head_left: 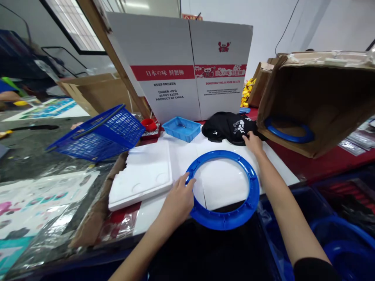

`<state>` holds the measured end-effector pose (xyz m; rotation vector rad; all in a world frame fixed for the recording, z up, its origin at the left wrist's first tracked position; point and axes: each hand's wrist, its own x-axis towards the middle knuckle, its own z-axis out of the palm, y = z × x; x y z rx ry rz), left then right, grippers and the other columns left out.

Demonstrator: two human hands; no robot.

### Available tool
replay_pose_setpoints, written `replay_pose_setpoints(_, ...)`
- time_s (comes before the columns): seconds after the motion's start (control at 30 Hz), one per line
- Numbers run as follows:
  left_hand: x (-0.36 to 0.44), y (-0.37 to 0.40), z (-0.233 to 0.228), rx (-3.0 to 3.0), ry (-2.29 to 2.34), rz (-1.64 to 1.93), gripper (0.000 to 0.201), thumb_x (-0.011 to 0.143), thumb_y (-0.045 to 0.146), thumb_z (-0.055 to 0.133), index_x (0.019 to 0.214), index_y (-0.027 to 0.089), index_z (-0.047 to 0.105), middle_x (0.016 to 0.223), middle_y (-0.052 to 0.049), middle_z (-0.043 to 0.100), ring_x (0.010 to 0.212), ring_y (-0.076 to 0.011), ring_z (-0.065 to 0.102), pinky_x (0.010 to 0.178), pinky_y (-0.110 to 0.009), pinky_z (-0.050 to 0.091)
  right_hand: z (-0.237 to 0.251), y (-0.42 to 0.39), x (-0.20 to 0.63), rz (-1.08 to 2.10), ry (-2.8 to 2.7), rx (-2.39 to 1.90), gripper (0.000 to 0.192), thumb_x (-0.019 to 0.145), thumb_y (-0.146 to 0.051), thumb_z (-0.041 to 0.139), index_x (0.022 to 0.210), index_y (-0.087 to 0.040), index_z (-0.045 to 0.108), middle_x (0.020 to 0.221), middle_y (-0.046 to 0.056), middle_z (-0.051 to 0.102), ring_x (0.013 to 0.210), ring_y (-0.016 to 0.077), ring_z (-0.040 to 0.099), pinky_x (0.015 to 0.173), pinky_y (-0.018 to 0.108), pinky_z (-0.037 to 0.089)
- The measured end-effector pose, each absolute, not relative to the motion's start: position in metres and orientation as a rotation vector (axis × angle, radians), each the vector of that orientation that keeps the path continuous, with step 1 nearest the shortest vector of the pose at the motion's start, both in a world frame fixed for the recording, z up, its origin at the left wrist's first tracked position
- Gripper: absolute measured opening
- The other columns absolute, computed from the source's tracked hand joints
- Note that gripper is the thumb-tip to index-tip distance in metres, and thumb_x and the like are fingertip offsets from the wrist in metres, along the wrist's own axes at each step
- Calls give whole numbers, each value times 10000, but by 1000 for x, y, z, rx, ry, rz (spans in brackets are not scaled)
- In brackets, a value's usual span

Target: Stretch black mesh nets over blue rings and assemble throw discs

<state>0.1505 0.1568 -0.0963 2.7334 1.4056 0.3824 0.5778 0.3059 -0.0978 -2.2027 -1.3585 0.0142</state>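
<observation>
A blue plastic ring (224, 221) is gripped at its left side by my left hand (182, 197), fingers closed round the rim. The ring is tilted toward me above the white work surface, its ribbed face showing. My right hand (252, 142) reaches out to a bunched black cloth (224, 127) with white print. Its fingers touch the cloth's right edge; whether they pinch the fabric is hard to make out.
A brown carton (331, 97) at the right holds another blue ring (288, 134). Behind the cloth are a blue tray (182, 134) and a large white carton (172, 105). White foam (146, 171) and a blue basket (102, 134) are at the left. Blue bins (336, 234) stand at the lower right.
</observation>
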Motion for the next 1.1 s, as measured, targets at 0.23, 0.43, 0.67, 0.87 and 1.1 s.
replay_pose_setpoints(0.23,214,212,-68,2620,1565,239,397,1100,343,437,1420,172,597,1629,-209,449,1358,-422,583,939,-544,619,-80,307,572,-163,-1253,-2004,503,1128,-384,174,1326,-173,585,1174,183,746,1051,278,697,868,327,460)
replay_pose_setpoints(0.43,213,242,-101,2772,1362,341,354,1016,104,483,1320,135,663,1624,-229,454,1486,-417,474,1183,-612,455,-68,288,604,-140,-1399,-1744,358,1069,-440,404,1087,-220,685,877,74,754,843,244,694,828,315,490)
replay_pose_setpoints(0.67,189,251,-115,2713,1082,613,443,935,-19,441,1241,154,712,1539,-183,555,1437,-328,549,1236,-540,449,-60,280,615,-382,-1220,-1593,453,1090,-512,364,1069,-190,682,923,110,719,907,279,699,924,421,521)
replay_pose_setpoints(0.87,190,250,-112,2637,1059,706,315,1017,135,502,1256,149,706,1527,-204,565,1371,-365,593,1167,-588,500,-50,277,586,-334,-1127,-1312,457,1089,-568,370,1124,-215,657,1104,105,709,1068,263,696,1018,458,542)
replay_pose_setpoints(1.1,220,261,-77,2076,921,1113,673,980,464,724,1564,246,472,1618,-150,503,1525,-330,470,1289,-546,367,-45,267,527,913,-1207,-770,347,957,-601,688,1010,-301,521,902,-11,766,833,219,757,850,431,639)
